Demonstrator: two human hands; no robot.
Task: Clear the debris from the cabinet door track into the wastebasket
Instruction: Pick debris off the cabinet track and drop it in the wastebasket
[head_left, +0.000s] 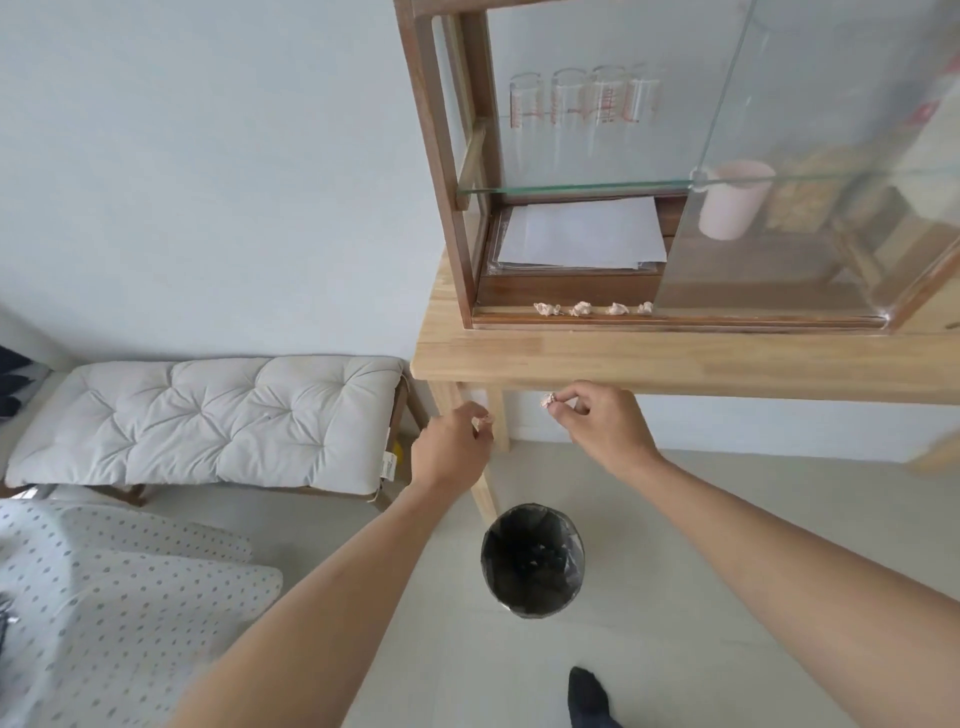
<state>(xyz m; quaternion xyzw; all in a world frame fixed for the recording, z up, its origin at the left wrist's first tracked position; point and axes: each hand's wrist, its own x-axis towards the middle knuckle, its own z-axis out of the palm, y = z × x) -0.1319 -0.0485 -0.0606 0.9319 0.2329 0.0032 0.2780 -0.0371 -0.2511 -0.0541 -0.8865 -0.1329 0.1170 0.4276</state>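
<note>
While four scraps (592, 308) lie in the track (675, 318) above and beyond both hands, the right hand (605, 423) pinches another scrap (548, 400) between thumb and fingertips; the left hand (451, 448), apart from it, is closed on a scrap (482, 422) barely showing; the wastebasket (532, 560) stands on the floor below and between the forearms; the table (675, 364) edge runs just beyond the knuckles; a bench (208, 421) sits left of the left hand.
</note>
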